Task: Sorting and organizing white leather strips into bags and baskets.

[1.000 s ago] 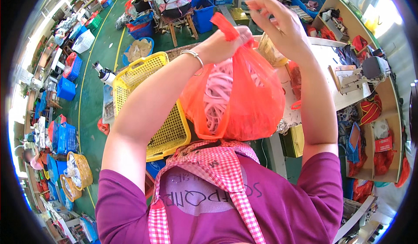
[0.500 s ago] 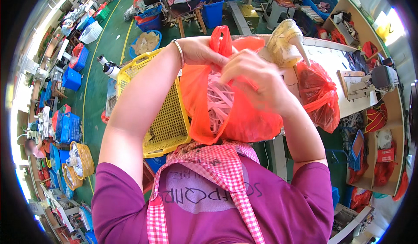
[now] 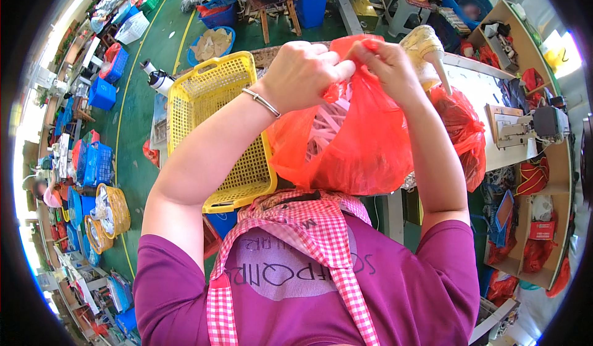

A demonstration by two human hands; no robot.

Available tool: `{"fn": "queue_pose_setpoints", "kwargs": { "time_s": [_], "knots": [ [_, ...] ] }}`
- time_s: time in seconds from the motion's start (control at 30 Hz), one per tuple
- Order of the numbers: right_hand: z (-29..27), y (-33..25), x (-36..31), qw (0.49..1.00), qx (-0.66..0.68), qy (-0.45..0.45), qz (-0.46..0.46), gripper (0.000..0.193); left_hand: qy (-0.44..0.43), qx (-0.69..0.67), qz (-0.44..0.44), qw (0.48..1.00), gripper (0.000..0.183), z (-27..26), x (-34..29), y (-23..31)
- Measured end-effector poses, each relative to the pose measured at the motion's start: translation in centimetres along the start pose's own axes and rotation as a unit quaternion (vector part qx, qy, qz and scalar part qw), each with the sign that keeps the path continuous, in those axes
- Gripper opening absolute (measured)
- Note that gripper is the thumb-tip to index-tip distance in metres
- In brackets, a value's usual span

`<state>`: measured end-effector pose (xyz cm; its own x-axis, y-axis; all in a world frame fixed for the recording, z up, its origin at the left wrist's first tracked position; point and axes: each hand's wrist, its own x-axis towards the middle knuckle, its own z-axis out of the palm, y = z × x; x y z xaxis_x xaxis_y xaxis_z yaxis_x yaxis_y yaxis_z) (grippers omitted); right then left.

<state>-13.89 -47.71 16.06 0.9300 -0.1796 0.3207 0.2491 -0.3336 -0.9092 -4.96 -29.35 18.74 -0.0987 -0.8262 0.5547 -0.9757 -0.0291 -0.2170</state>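
A thin red plastic bag [image 3: 370, 145] stands in front of me, with pink strips [image 3: 325, 127] showing through its opening. My left hand [image 3: 304, 71] is closed on the bag's upper left part, and a bit of red plastic bunches below the fingers. Pinched between the fingers of my right hand [image 3: 388, 68] is the upper right edge of the same bag. Both hands are close together above the bag. To the left of it sits a yellow plastic basket [image 3: 243, 185], partly hidden behind my left forearm.
Just right of the bag are a cream cone-shaped object [image 3: 426, 50] and a second, knotted red bag [image 3: 460, 130]. A sewing machine [image 3: 531, 124] stands further right on the white table [image 3: 479, 90]. Shelves [image 3: 534, 222] line the right side. Blue bins [image 3: 311, 3] stand beyond.
My right hand has moved up and away from the opening to the bag's edge. My left hand now grips lower, the handle loop no longer stands up, and the bag's mouth is drawn narrower.
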Motion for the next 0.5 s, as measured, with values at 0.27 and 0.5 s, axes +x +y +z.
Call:
{"fn": "queue_pose_setpoints", "kwargs": {
  "time_s": [0.27, 0.5],
  "knots": [
    [-5.6, 10.7, -2.9, 0.954, -0.133, 0.217, 0.160, 0.033, -0.118, -0.214, -0.161, 0.956, 0.025, 3.2, -7.3, 2.7],
    [-6.0, 9.5, -5.3, 0.940, 0.033, 0.268, 0.209, 0.027, -0.136, -0.556, -0.266, 0.776, 0.027, 3.2, -11.2, 2.8]
  ]
}}
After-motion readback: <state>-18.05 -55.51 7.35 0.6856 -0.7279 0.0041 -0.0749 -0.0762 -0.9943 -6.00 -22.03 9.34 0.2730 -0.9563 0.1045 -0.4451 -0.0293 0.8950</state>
